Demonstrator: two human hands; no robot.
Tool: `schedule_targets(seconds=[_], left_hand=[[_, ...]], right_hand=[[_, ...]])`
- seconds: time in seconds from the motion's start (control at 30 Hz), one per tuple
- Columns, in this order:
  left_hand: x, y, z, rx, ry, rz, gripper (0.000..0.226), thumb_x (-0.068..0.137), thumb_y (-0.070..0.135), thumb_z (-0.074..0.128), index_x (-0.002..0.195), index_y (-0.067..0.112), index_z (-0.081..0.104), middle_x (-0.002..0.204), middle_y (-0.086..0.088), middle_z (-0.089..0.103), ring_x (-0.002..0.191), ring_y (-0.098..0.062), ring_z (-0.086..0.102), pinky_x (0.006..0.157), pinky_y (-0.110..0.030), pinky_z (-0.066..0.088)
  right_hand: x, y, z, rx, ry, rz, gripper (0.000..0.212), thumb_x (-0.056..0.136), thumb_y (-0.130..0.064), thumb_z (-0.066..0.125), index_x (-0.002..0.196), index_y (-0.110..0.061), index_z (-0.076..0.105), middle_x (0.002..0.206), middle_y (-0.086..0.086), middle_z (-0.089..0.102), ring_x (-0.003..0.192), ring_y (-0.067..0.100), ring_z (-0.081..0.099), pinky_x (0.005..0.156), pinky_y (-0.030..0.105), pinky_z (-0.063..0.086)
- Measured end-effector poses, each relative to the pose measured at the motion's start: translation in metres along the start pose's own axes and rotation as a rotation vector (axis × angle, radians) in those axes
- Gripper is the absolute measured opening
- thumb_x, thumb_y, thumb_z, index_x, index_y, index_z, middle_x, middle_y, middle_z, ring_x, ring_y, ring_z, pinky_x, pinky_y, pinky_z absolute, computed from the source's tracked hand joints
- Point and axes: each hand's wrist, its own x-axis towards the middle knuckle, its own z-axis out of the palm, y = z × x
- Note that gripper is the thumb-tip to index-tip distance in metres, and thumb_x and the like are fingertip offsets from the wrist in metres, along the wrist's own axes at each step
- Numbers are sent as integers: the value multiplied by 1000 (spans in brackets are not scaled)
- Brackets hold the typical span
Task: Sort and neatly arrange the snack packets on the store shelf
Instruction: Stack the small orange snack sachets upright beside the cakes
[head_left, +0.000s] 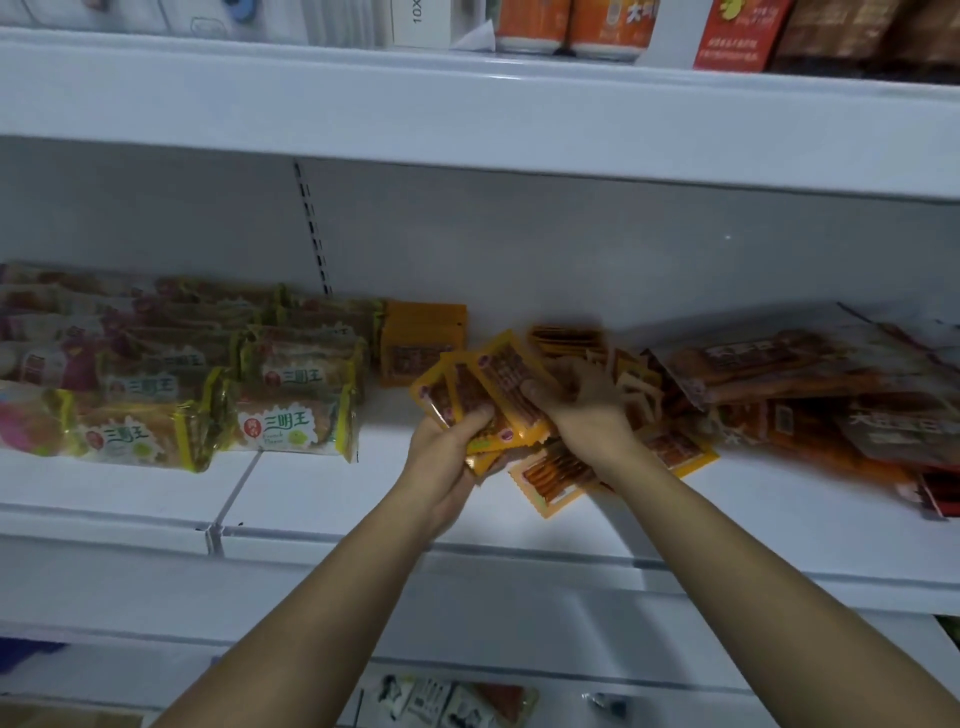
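Head view: left hand (449, 447) grips fanned orange packets (483, 389); right hand (582, 410) pinches one, gathering; next, square them beside the orange stack (423, 340).

We see a white shelf (291, 493) with a pale grey back wall (571, 249). The small packets (498, 395) are orange-yellow with dark reddish-brown centres, and a stack (423, 343) of the same orange sits behind. The wrapped cakes (291, 421) are clear with yellow-green edges and white labels with green writing. The bigger packets (779, 364) are brown and red. Above stand orange cans (571, 26).
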Motion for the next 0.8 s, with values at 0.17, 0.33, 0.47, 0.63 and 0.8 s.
schedule_targets(seconds=[0.17, 0.33, 0.47, 0.63, 0.8], left_hand=[[-1, -2, -6, -68, 46, -69, 24, 101, 2, 53, 123, 9, 62, 110, -21, 75, 99, -36, 73, 92, -56, 56], [-8, -4, 2, -217, -20, -148, 33, 101, 16, 52, 131, 7, 62, 128, -23, 68, 122, -42, 63, 109, -61, 44], [-14, -1, 9, -198, -43, -116, 45, 98, 22, 60, 139, 5, 56, 131, -26, 65, 126, -42, 60, 110, -60, 44], [-22, 2, 4, -176, -59, -65, 34, 101, 12, 57, 134, 4, 58, 126, -26, 67, 118, -41, 65, 97, -56, 55], [-31, 6, -5, -151, -43, -42, 47, 86, 15, 68, 131, 4, 60, 122, -25, 69, 108, -37, 71, 91, -53, 59]], right_hand=[[-10, 5, 1, 509, -47, 245, 30, 93, -26, 74, 113, -4, 70, 102, 19, 76, 93, 36, 74, 89, 58, 59], [-26, -3, 10, 652, -81, 288, 36, 95, -23, 70, 120, 2, 65, 103, 23, 76, 92, 37, 75, 81, 47, 61], [-36, -14, 15, 327, -33, 114, 19, 98, -24, 68, 114, -13, 68, 100, 5, 75, 89, 13, 74, 67, 18, 56], [-39, -18, 16, 89, -48, -85, 12, 97, -24, 69, 108, -24, 69, 102, -12, 71, 88, -9, 66, 69, 7, 49], [-43, -19, 24, 92, -128, -114, 29, 89, -22, 79, 116, -16, 71, 105, -6, 75, 98, 3, 70, 79, 16, 53]])
